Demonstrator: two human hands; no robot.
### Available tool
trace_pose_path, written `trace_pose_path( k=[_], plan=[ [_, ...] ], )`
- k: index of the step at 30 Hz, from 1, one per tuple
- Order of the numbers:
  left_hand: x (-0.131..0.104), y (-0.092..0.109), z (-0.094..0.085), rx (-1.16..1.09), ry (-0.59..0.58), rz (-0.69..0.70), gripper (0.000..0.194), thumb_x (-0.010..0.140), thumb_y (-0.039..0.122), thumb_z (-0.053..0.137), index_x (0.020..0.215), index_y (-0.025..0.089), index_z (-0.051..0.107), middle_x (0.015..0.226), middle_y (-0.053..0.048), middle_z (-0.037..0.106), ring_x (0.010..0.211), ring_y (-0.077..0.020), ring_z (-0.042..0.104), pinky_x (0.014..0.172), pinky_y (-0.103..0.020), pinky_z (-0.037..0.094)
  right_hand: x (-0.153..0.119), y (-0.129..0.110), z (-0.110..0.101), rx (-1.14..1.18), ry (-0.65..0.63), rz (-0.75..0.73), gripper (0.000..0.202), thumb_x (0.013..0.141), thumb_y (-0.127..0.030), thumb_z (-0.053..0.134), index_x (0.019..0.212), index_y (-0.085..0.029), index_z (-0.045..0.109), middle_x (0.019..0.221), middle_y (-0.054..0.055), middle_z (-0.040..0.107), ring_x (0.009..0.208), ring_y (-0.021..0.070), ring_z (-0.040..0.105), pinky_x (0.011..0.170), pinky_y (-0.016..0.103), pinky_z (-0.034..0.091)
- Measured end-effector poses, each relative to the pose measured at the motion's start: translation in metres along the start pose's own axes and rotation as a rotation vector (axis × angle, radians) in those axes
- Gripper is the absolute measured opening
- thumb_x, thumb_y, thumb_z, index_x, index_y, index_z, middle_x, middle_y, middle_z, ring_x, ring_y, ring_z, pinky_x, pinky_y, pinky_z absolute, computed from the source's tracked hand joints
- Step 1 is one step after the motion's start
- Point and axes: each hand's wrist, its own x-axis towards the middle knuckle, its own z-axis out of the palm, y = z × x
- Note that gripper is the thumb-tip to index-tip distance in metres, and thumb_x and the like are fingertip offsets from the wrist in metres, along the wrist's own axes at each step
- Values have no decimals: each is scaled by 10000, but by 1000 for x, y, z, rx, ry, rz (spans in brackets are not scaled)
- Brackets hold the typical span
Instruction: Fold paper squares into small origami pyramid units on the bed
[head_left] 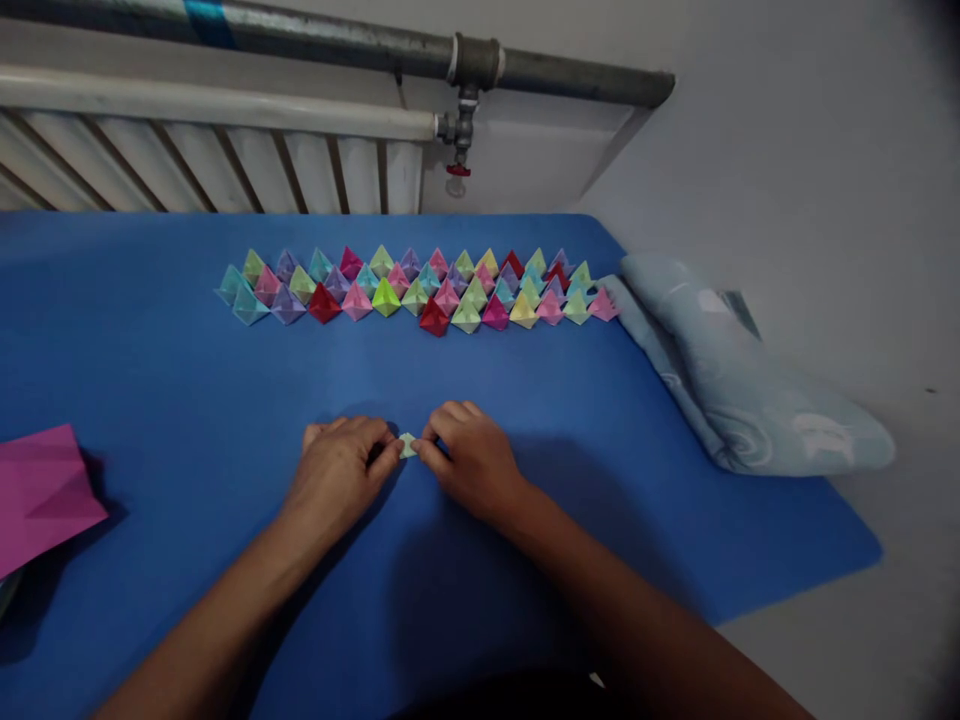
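Observation:
Between my two hands is a small pale green piece of folded paper [407,446], low over the blue surface. My left hand [341,460] pinches its left side between thumb and forefinger. On the opposite side, the thumb and forefinger of my right hand [472,450] grip it too. My fingers cover both ends of the paper, so only its middle shows. Beyond my hands stand rows of small folded paper boats [386,297] in green, pink, red, purple, blue and yellow.
Creased pink paper [45,495] lies at the left edge. A folded pale blue cloth [757,390] rests on the right side of the blue table surface [187,400]. Behind the table are a white radiator [217,160], a metal pipe [330,40] and a red-handled valve [458,171].

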Motion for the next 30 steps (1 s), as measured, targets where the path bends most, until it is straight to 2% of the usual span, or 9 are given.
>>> trace_pose_path(
  k=[14, 19, 22, 25, 30],
  plan=[
    [-5, 1, 1, 155, 83, 42, 233, 907, 398, 545, 812, 201, 626, 771, -27, 662, 773, -232, 574, 733, -369, 318, 0, -1, 2, 11, 8, 16, 178, 893, -273, 601, 741, -181, 596, 812, 18, 613, 779, 153, 495, 727, 290, 341],
    [-5, 1, 2, 166, 96, 46, 229, 902, 397, 559, 812, 198, 626, 764, -25, 659, 769, -245, 574, 733, -387, 321, 0, -2, 4, 33, 20, 35, 208, 872, -333, 643, 739, -183, 585, 809, 13, 613, 779, 159, 488, 731, 299, 330],
    [-6, 0, 4, 156, 142, 72, 230, 913, 387, 546, 820, 195, 633, 778, -30, 663, 768, -240, 575, 735, -392, 336, -1, -2, 5, 21, 34, 48, 199, 859, -328, 662, 740, -188, 585, 819, 8, 617, 808, 167, 484, 741, 306, 314],
    [-13, -3, 9, 132, 209, 159, 218, 946, 328, 488, 929, 190, 655, 864, -49, 685, 807, -232, 582, 743, -384, 369, -1, -2, 5, 17, 43, 40, 186, 855, -325, 670, 756, -187, 593, 833, 6, 618, 823, 168, 480, 754, 309, 306],
    [-37, -4, 17, 177, 299, 257, 304, 976, 194, 381, 1144, 158, 631, 1049, -103, 692, 889, -233, 595, 755, -381, 422, -1, -1, 4, 2, 33, 7, 188, 862, -342, 660, 775, -184, 607, 835, 7, 609, 813, 164, 464, 746, 307, 297]
  ],
)
